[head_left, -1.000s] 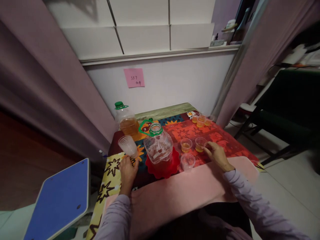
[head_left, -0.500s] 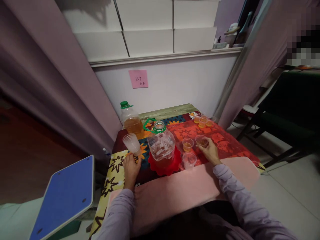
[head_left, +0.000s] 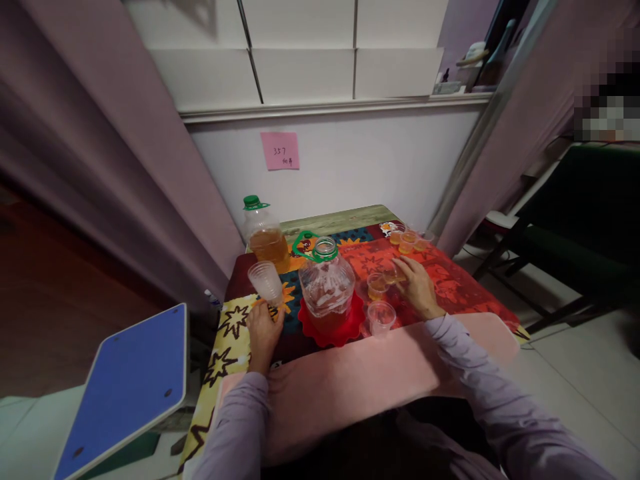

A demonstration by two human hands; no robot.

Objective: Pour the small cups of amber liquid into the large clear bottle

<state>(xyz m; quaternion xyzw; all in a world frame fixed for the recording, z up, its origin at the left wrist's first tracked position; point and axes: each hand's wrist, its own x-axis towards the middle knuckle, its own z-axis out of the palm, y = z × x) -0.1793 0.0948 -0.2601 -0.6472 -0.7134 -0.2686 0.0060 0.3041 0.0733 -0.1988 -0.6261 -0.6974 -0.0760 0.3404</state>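
My left hand [head_left: 265,333] is closed round the lower end of a leaning stack of clear plastic cups [head_left: 265,279]. My right hand [head_left: 419,288] grips a clear plastic cup [head_left: 393,272], tilted left over a second cup [head_left: 377,287] that stands on the table with amber liquid in it. My fingers partly cover the tilted cup. Closer to me stands another clear cup [head_left: 382,319]; its contents are hard to make out. A big open clear jug [head_left: 327,287] with a green handle sits in a red scalloped tray [head_left: 334,339], amber liquid low inside.
A second jug [head_left: 269,245], green-capped and holding amber liquid, stands at the back left. Several filled cups [head_left: 409,241] are grouped at the back right. A pink board [head_left: 350,387] lies along the near edge. A blue panel [head_left: 130,380] is at left, a dark chair [head_left: 585,207] at right.
My right hand has tipped its cup leftward over the neighbouring cup; before, it held that cup more upright to the right. My left hand stays at the cup stack.
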